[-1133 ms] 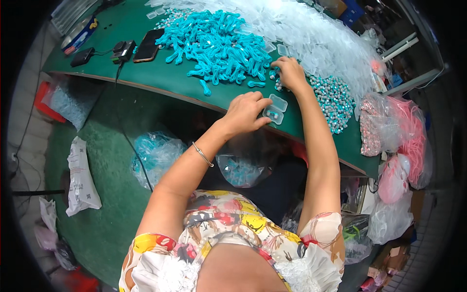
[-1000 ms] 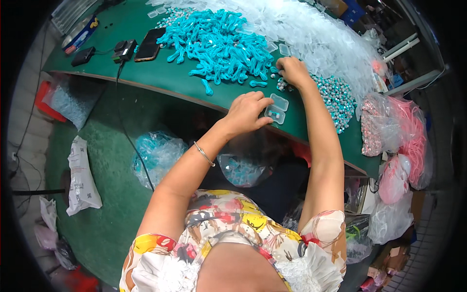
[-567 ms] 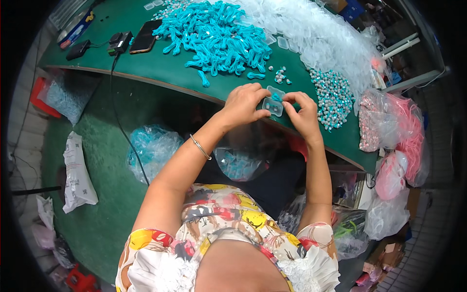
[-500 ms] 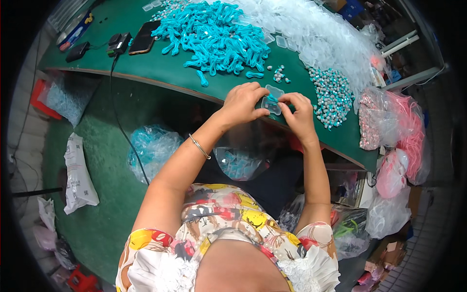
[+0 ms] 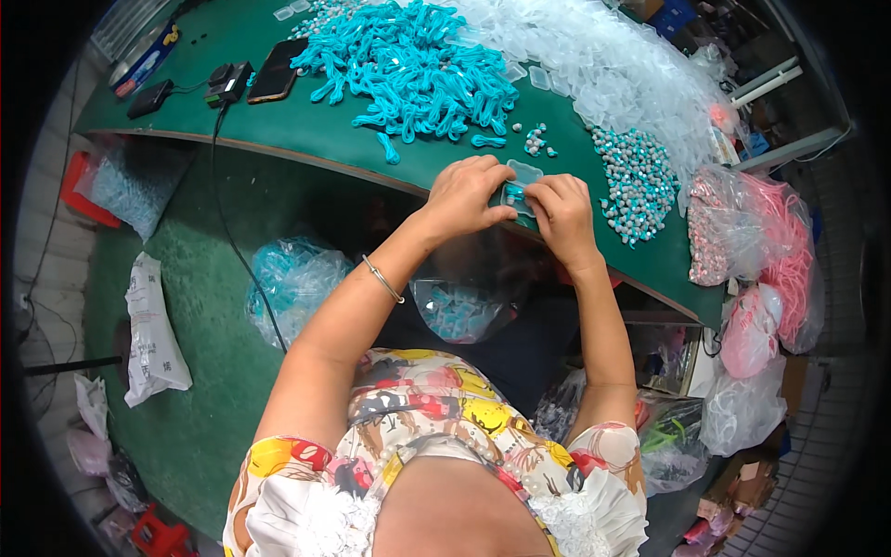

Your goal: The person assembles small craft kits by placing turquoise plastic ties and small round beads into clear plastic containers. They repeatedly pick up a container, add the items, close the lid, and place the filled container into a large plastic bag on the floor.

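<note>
At the table's near edge, my left hand (image 5: 469, 197) grips a small clear plastic box (image 5: 525, 173) by its left side, the lid folded back. My right hand (image 5: 564, 215) is closed, its fingertips pressing a bundle of turquoise cord (image 5: 512, 191) down inside the box. The fingers partly cover the cord. Beyond my hands lies a big heap of looped turquoise cord bundles (image 5: 418, 74). A few small grey-and-turquoise beads (image 5: 535, 142) lie just past the box, and a larger pile of them (image 5: 636, 186) is to its right.
Clear plastic boxes (image 5: 594, 56) are heaped at the far right of the green table (image 5: 306, 135). A phone (image 5: 277, 71) and a black device with a cable (image 5: 227, 84) are at the left. Bags of pink cord (image 5: 787, 251) hang at the right; a filled clear bag (image 5: 459, 311) is below.
My right fingers have lowered the turquoise cord bundle into the box, where it now lies mostly within the walls. The left hand keeps its place on the box.
</note>
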